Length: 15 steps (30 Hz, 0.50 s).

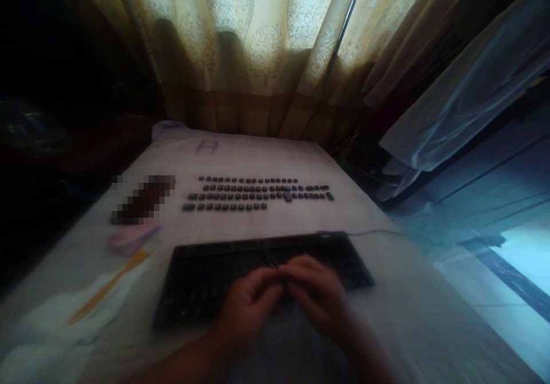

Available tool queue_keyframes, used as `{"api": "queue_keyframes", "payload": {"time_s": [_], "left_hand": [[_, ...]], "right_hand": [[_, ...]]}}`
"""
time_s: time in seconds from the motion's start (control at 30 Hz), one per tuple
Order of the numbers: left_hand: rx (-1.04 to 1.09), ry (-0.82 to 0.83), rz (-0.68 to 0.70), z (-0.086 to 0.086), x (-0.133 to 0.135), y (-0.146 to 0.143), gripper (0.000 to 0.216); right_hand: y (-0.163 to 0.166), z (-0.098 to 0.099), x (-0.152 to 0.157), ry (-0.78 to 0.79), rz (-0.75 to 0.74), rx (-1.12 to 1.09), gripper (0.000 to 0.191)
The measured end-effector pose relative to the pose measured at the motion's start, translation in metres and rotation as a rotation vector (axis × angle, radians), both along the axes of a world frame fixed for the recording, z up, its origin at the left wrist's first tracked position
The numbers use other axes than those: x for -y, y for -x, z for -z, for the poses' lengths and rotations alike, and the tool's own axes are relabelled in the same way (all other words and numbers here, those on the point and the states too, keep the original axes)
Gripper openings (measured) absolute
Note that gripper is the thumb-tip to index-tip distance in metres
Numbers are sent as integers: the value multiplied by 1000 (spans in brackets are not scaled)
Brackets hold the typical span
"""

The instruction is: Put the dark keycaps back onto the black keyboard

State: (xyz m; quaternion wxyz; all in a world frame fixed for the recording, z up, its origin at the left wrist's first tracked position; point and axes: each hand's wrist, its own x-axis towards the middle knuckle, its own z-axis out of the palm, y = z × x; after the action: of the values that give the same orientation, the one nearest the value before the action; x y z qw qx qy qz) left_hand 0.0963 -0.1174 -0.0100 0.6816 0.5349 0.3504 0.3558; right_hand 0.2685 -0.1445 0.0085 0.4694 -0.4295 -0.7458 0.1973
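Fingers (270, 299) over keyboard (201, 281), length crosswise

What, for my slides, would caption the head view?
Bare left hand and bare right hand meet over a black rectangular keyboard, rows of small dark keycaps beyond it on a pale cloth.

On the cloth (301, 218), keycap rows (238, 197) lie behind the keyboard (197, 278).

Wht-covered tbl (412, 292) | blk kybd (201, 281) | keycap rows (230, 197) | pink obj (130, 236)
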Motion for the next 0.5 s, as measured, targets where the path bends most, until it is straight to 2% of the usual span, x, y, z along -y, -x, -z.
{"api": "queue_keyframes", "payload": {"time_s": [0.27, 0.37, 0.5], "left_hand": [[-3, 176, -43, -14, -1, 0, 34], [-29, 197, -50, -18, -3, 0, 36], [-87, 205, -34, -14, -5, 2, 45]], "right_hand": [[-3, 6, 1, -69, 57, 73, 38], [-4, 2, 0, -62, 57, 153, 32], [-5, -5, -4, -31, 55, 178, 21]]}}
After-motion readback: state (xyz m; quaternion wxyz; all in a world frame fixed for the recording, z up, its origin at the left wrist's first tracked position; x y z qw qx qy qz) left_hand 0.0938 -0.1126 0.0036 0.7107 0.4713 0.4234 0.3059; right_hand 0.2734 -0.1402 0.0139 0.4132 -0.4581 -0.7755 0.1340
